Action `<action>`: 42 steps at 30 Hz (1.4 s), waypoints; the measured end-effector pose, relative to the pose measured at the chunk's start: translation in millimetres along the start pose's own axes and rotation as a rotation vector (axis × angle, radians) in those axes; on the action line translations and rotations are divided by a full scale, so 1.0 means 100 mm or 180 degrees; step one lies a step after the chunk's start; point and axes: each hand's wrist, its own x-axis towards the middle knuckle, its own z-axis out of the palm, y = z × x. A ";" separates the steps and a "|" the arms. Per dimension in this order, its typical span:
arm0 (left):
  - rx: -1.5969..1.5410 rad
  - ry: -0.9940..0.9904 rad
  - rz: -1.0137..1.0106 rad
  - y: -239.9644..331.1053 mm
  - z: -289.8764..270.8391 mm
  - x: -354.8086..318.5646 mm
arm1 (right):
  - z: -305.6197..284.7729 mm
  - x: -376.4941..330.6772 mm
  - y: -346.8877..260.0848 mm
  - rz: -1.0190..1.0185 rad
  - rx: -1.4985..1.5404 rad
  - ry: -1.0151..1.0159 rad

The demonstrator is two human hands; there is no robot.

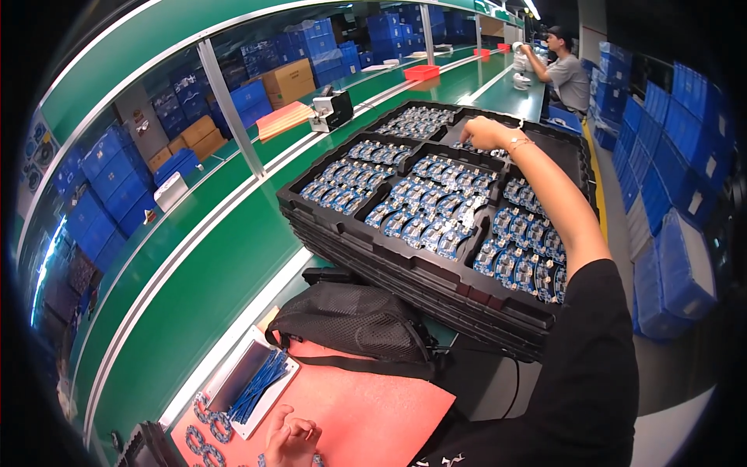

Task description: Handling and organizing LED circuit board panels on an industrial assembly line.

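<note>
My right arm stretches over a stack of black trays [366, 233]. My right hand [489, 134] is at the far part of the top tray, fingers bent down and drawn together; what they hold, if anything, is hidden. Curved blue circuit boards [424, 206] lie in rows in the tray's compartments. Low in the view, my left hand [292, 440] hovers over a pink mat [366, 401], palm up, fingers loosely curled and apart, with nothing visible in them. Beside it are ring-shaped board pieces [221, 426] and a white box [272, 389] of thin blue strips [257, 387].
A black mesh bag [350, 323] lies between mat and trays. The green conveyor table [210, 257] runs along the left, carrying a black-and-white device [332, 110] and red bins [422, 73]. Blue crates [675, 268] stack on the right. Another person [566, 74] sits farther down the line.
</note>
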 end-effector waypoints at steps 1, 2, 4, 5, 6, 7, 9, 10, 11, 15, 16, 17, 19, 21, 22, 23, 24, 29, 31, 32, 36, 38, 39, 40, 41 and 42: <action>-0.0012 0.0018 -0.0013 0.00 0.02 0.00 | -0.02 -0.04 -0.04 -0.0008 -0.0002 -0.0003; -0.0016 0.0025 -0.0009 0.01 0.03 0.00 | -0.04 -0.08 -0.07 0.0002 -0.0116 0.0028; -0.0008 0.0055 -0.0051 0.03 0.08 -0.01 | -0.09 -0.14 -0.11 0.0010 -0.0235 0.0058; -0.0013 0.0056 -0.0052 0.04 0.11 0.00 | -0.12 -0.16 -0.11 0.0037 -0.0193 0.0031; -0.0014 0.0080 -0.0042 0.04 0.14 0.00 | -0.14 -0.18 -0.11 0.0065 -0.0151 0.0004; -0.0015 0.0104 -0.0032 0.05 0.15 0.01 | -0.16 -0.20 -0.13 0.0063 -0.0157 0.0001; -0.0003 0.0144 -0.0040 0.05 0.16 0.00 | -0.18 -0.23 -0.14 0.0051 -0.0192 -0.0051; 0.0015 0.0183 -0.0049 0.04 0.16 0.00 | -0.18 -0.22 -0.14 0.0051 -0.0196 -0.0054; 0.0011 0.0183 -0.0051 0.04 0.16 0.01 | -0.18 -0.21 -0.12 0.0022 -0.0227 -0.0038; 0.0005 0.0166 -0.0056 0.05 0.16 0.01 | -0.10 -0.16 -0.09 -0.0147 -0.0113 0.0259; 0.0015 0.0152 -0.0068 0.05 0.16 0.01 | -0.07 -0.13 -0.06 -0.0145 -0.0116 0.0262; 0.0014 0.0148 -0.0067 0.05 0.17 0.01 | -0.04 -0.09 -0.02 -0.0124 -0.0024 0.0210; -0.0010 0.0162 -0.0068 0.06 0.18 0.01 | -0.04 -0.04 0.04 -0.0108 0.0072 0.0159; -0.0010 0.0203 -0.0057 0.05 0.16 0.00 | -0.04 -0.01 0.07 -0.0124 0.0110 -0.0054; -0.0016 0.0238 -0.0048 0.04 0.15 0.00 | -0.05 -0.02 0.08 -0.0124 0.0108 -0.0054; -0.0017 0.0236 -0.0050 0.04 0.15 0.00 | -0.06 -0.03 0.08 -0.0199 0.0101 -0.0018; -0.0024 0.0183 -0.0049 0.04 0.14 0.00 | -0.07 -0.04 0.09 -0.0273 0.0094 0.0018; 0.0005 0.0131 -0.0073 0.05 0.11 -0.01 | -0.09 -0.11 0.01 -0.0608 0.0148 0.0191; -0.0017 0.0089 -0.0089 0.04 0.08 -0.01 | -0.07 -0.12 0.00 -0.0714 0.0154 0.0194; -0.0016 0.0086 -0.0089 0.04 0.09 -0.01 | -0.04 -0.12 0.00 -0.0595 0.0164 0.0119; -0.0038 0.0064 -0.0067 0.04 0.05 -0.02 | -0.12 -0.21 -0.05 -0.0469 0.0145 -0.0017; -0.0022 0.0077 -0.0090 0.03 0.03 -0.01 | -0.18 -0.27 -0.07 -0.0464 0.0187 -0.0058; -0.0026 0.0045 -0.0073 0.03 0.04 0.00 | -0.20 -0.29 -0.07 -0.0549 0.0172 -0.0123; -0.0031 0.0014 -0.0060 0.04 0.05 -0.01 | -0.22 -0.32 -0.06 -0.0631 0.0156 -0.0191; -0.0035 0.0011 -0.0067 0.04 0.06 -0.01 | -0.23 -0.40 -0.09 -0.0569 0.0244 -0.0177; 0.0014 0.0013 -0.0074 0.05 0.06 -0.01 | -0.21 -0.44 -0.07 -0.0564 0.0238 -0.0179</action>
